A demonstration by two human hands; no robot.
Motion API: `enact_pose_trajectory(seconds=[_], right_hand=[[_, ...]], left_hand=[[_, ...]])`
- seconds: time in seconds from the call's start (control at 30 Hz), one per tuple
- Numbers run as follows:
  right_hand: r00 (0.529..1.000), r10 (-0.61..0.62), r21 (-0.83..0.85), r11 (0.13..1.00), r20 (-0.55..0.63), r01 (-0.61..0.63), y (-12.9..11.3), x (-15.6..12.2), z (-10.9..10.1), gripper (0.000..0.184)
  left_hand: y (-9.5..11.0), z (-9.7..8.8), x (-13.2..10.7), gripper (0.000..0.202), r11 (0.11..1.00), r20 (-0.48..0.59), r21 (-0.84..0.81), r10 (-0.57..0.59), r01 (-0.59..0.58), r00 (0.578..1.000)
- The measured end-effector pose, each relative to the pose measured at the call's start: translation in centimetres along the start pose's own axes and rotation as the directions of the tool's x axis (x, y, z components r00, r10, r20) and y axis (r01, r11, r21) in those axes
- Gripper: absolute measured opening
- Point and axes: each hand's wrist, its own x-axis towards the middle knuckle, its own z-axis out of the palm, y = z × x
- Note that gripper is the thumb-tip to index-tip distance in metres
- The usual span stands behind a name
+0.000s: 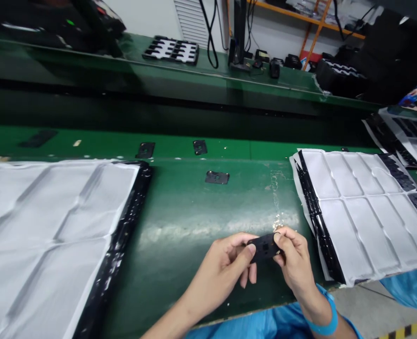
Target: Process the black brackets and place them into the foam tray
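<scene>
A small flat black plastic plate (264, 248) with a square hole is held up between my two hands, above the near part of the green bench. My left hand (226, 263) pinches its left end, thumb on top and fingers beneath. At its right end, my right hand (293, 256) grips the corner between thumb and forefinger. A similar black plate (217, 177) lies on the bench beyond my hands. Crumb-like pale scraps (278, 221) are scattered just past my right hand.
White-lined black trays stand in stacks: a left stack (77, 245) and a right stack (364, 212), the latter with black plates along its far side. More black plates (200, 147) lie on the green strip behind. A dark conveyor belt (180, 115) crosses the bench's back.
</scene>
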Motion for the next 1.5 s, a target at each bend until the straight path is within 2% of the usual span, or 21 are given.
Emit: enact_pose_trajectory(seconds=[0.13, 0.33, 0.43, 0.6, 0.73, 0.83, 0.97, 1.1, 1.17, 1.27, 1.4, 1.5], right_hand=[[1.0, -0.022, -0.082, 0.996, 0.006, 0.022, -0.1, -0.3, -0.1, 0.035], [0.987, -0.161, -0.278, 0.947, 0.019, 0.16, -1.3, -1.0, 0.8, 0.034], [0.983, -0.179, -0.288, 0.94, 0.037, 0.182, -1.4, -1.1, 1.1, 0.033], [0.998, -0.058, -0.183, 0.981, 0.017, 0.06, -0.6, -0.7, 1.1, 0.039], [0.998, 0.058, -0.077, 0.995, 0.026, -0.056, 0.4, -0.2, 1.1, 0.039], [0.991, 0.116, -0.026, 0.993, 0.065, -0.115, 0.6, 0.0, 1.4, 0.042], [0.966, 0.145, -0.048, 0.989, 0.213, -0.137, -0.1, 0.4, 2.1, 0.04], [0.935, 0.174, -0.046, 0.985, 0.308, -0.168, -0.3, 0.8, 2.7, 0.042], [0.935, 0.177, -0.044, 0.984, 0.308, -0.172, 0.2, 0.9, 2.7, 0.046], [0.936, 0.172, -0.108, 0.983, 0.307, -0.145, 1.2, 0.7, 2.6, 0.049], [0.927, 0.134, -0.274, 0.961, 0.351, -0.035, 1.8, 0.4, 2.5, 0.043], [0.903, 0.098, -0.347, 0.936, 0.419, 0.06, 1.5, 0.2, 2.4, 0.033]], left_hand=[[0.0, -0.2, 0.2, 0.036, 0.998, -0.013, -0.047, -0.04, 0.039, 0.999], [-0.8, -0.5, 0.6, 0.03, 0.995, -0.127, -0.064, -0.08, 0.073, 0.989], [-1.3, -0.7, 0.5, 0.028, 0.984, -0.135, -0.14, -0.125, 0.106, 0.983], [-1.1, -0.9, 0.0, 0.032, 0.963, -0.048, -0.239, -0.136, 0.121, 0.99], [-0.7, -1.6, -0.5, 0.035, 0.971, -0.003, -0.216, -0.108, 0.105, 0.994], [-0.6, -2.3, -0.5, 0.034, 0.979, -0.027, -0.177, -0.11, 0.104, 0.994], [-0.5, -3.0, -0.3, 0.033, 0.987, -0.074, -0.133, -0.098, 0.088, 0.992], [0.0, -3.9, -0.4, 0.026, 1.0, -0.165, 0.005, -0.009, 0.01, 0.986], [0.2, -5.0, -0.1, 0.023, 0.993, -0.221, 0.112, 0.068, -0.044, 0.973], [0.6, -7.9, 1.6, 0.02, 0.968, -0.292, 0.244, 0.128, -0.055, 0.948], [1.1, -12.7, 6.0, 0.018, 0.943, -0.406, 0.333, 0.148, -0.005, 0.902], [1.3, -14.8, 8.9, 0.015, 0.916, -0.417, 0.401, 0.171, 0.012, 0.893]])
